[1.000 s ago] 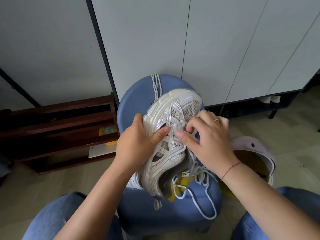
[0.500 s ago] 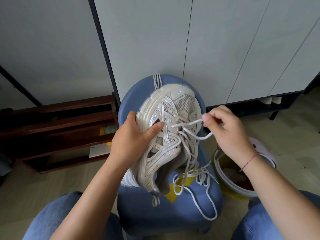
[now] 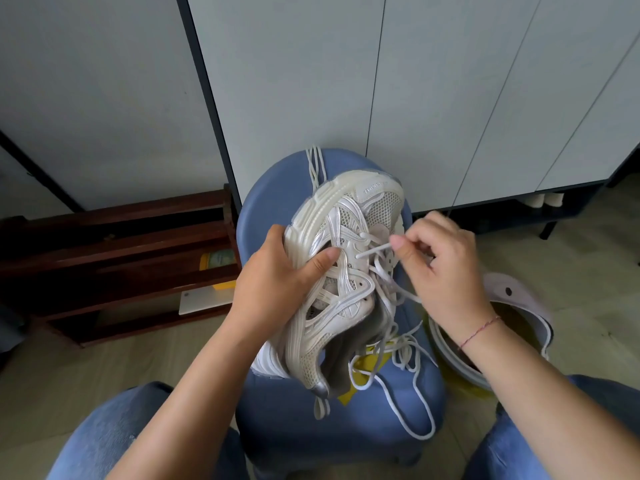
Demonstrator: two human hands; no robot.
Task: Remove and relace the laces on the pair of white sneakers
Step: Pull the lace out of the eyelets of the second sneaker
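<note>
Sneaker: we see a white mesh sneaker (image 3: pixel 346 271) held on its side above the blue stool (image 3: pixel 398 427), toe pointing away from us and sole turned to the left.
Left grip: our left grip (image 3: pixel 273 285) is wrapped round the sole edge, with the thumb pressed across the side straps of the upper.
Right grip: our right grip (image 3: pixel 446 271) pinches the lace between thumb and forefinger just beside the upper eyelets, and the other fingers are curled in.
Lace: the white lace (image 3: pixel 372 251) runs as a short straight strand from an eyelet to the pinch. The rest hangs loose past the grey tongue and lies in loops on the stool seat, with one long loop drooping over the front edge.
Under the shoe: a white ribbed edge (image 3: pixel 266 365) shows beneath the heel; we cannot tell what it belongs to.
Other strands: thin white cords (image 3: pixel 315 164) hang over the far rim of the stool.
Seat: a yellow patch (image 3: pixel 363 375) shows under the loops.
Wrist: a thin red thread bracelet (image 3: pixel 479 329) circles the right wrist.
Left of stool: a dark wooden rack (image 3: pixel 104 237) stands on the floor.
Right of stool: a pale round bin (image 3: pixel 450 355) sits near, its lilac lid (image 3: pixel 516 292) raised.
Behind: grey cabinet doors (image 3: pixel 294 81).
Foreground: our knees in blue jeans (image 3: pixel 104 438) sit on either side of the stool.
</note>
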